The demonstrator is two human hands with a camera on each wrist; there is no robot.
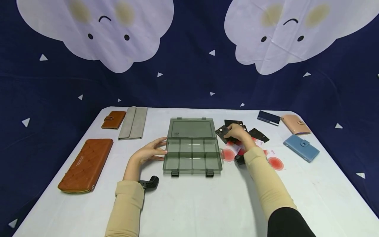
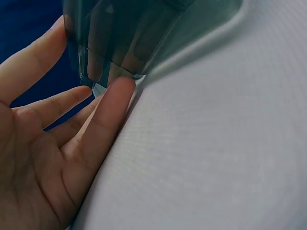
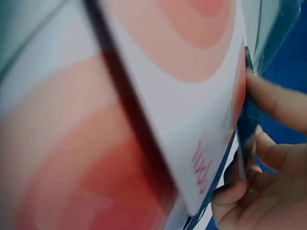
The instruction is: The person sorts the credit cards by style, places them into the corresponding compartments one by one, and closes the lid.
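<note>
A dark-blue curtain (image 1: 192, 84) with clouds hangs at 12 o'clock, behind my white desk (image 1: 192, 204). Here stands the green box (image 1: 186, 148), lid folded back. At its 9 o'clock, my left hand (image 1: 148, 152) touches the wall with spread fingers, grasping nothing. Towards its 3 o'clock, my right hand (image 1: 238, 132) pinches a dark card (image 1: 220, 132). I judge I am picking it up; next needs lifting without dragging the other cards (image 1: 259, 135).

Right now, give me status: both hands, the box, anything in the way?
Left hand touching left side of open box. Right hand pinching a black card. Red-and-white cards loose at box's right, possible clutter.
</note>
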